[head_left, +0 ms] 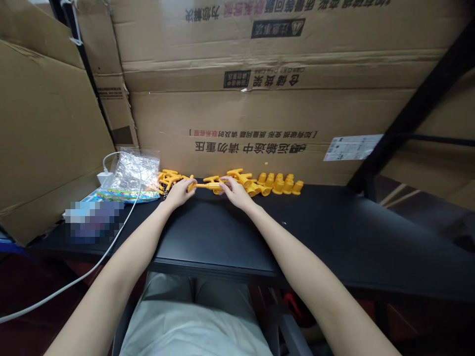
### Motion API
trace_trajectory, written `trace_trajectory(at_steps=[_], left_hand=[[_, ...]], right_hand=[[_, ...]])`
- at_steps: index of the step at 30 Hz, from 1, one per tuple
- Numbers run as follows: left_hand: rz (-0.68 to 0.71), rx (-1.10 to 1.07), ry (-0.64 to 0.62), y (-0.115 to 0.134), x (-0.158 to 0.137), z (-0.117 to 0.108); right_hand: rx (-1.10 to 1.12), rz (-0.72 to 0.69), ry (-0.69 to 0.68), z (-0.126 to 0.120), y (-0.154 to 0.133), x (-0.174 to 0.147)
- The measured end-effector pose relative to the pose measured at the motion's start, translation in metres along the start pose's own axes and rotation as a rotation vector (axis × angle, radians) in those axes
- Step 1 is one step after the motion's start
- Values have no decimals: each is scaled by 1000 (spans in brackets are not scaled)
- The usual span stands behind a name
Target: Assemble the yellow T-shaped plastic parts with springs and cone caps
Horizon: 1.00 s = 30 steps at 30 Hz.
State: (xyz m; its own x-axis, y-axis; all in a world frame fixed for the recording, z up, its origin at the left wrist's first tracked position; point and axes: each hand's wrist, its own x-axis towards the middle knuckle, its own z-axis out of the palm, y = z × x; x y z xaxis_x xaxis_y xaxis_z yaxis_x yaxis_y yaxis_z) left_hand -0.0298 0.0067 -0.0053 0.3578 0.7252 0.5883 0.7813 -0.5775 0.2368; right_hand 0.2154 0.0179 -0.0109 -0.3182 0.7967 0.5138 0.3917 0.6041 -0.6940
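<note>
Between my two hands, a yellow plastic rod (202,186) lies level just above the far part of the black table. My left hand (178,194) is closed around its T-shaped handle at the left end. My right hand (237,192) pinches the thicker, ribbed right end; the fingers partly hide it. Just left of my left hand is a pile of yellow T-shaped pieces (169,173). More yellow handled pieces (239,175) lie behind and right of my right hand, partly covered by it. Beyond them, several yellow cup-shaped pieces (287,185) stand upside down in rows.
Printed cardboard (230,109) walls off the back of the black table (218,237). On the left are a clear plastic bag (135,170), a white plug (105,178) and a white cable (111,245) running over the front edge. A black frame post (411,109) slants at right.
</note>
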Motion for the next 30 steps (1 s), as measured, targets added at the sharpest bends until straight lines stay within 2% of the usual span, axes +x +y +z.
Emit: trace_trajectory(at_steps=[4, 10, 18, 26, 28, 30], left_hand=[[-7, -3, 0, 1, 0, 0], [-10, -13, 18, 4, 0, -1], [29, -9, 62, 7, 0, -4], [21, 20, 71, 15, 2, -6], [11, 15, 75, 15, 2, -6], [3, 8, 76, 14, 2, -6]], right_hand=[[107, 99, 12, 1, 6, 3], [291, 111, -112, -9, 5, 3], [354, 239, -109, -13, -17, -1], [315, 451, -83, -11, -28, -2], [322, 448, -85, -12, -28, -2], [352, 385, -84, -14, -27, -2]])
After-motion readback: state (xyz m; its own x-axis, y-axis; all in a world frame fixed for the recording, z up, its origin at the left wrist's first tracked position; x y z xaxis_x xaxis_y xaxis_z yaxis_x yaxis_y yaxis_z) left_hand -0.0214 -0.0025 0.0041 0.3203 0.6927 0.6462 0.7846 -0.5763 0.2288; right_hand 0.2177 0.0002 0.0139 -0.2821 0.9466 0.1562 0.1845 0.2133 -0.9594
